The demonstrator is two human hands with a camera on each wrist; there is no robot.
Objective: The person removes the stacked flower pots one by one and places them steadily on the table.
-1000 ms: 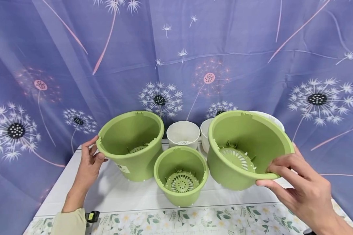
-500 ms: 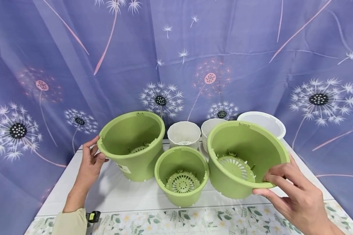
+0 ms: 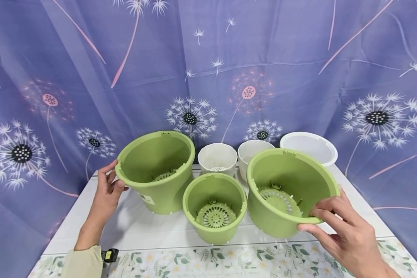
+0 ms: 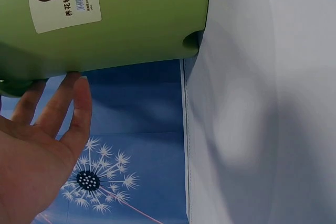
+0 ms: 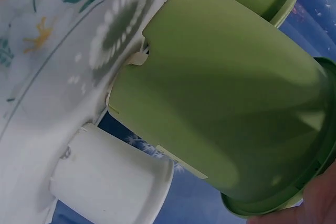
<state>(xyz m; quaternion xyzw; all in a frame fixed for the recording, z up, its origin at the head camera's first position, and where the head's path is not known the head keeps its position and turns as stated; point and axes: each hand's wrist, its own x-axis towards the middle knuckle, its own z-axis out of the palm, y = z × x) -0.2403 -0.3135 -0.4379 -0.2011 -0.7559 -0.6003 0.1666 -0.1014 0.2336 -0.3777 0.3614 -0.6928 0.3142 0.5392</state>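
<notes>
In the head view, my right hand pinches the near right rim of a large green flowerpot, fingers inside and thumb outside. That pot leans, and light through its base slots falls on the cloth under it in the right wrist view. My left hand touches the left rim of another large green flowerpot with its fingertips. Its fingers are loosely extended against the pot's side in the left wrist view. A smaller green flowerpot stands between the two, its slotted bottom showing.
Behind stand two white scalloped pots and a wider white pot. The table has a white cloth with a floral strip along its front. A blue dandelion curtain hangs at the back.
My right hand has brought the large green flowerpot nearer and lower, uncovering the wider white pot behind it. The left hand and its pot have stayed in place.
</notes>
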